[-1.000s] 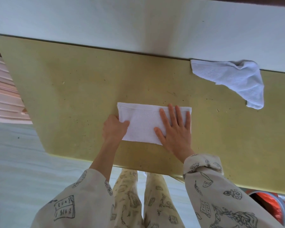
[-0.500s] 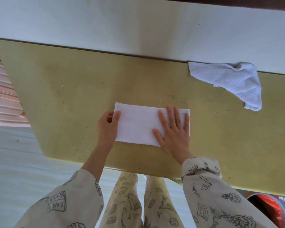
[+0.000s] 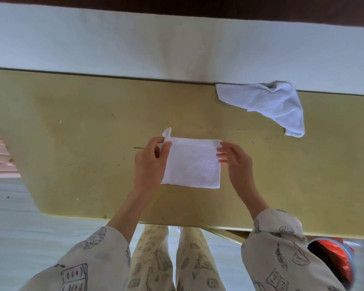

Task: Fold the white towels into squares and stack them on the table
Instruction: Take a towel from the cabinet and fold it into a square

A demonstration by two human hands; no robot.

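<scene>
Partly, towel (image 3: 192,163) behind left hand (image 3: 150,162).

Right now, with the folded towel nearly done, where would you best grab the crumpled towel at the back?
Pinch the crumpled towel at its flat hemmed left corner, coming from the left. That corner lies spread on the table; the right side is bunched and drooping.

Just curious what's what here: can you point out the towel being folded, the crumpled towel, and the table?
folded towel (image 3: 192,164), head view, middle of its top face
crumpled towel (image 3: 267,103), head view, middle of cloth
table (image 3: 82,127), head view, bare top
</scene>
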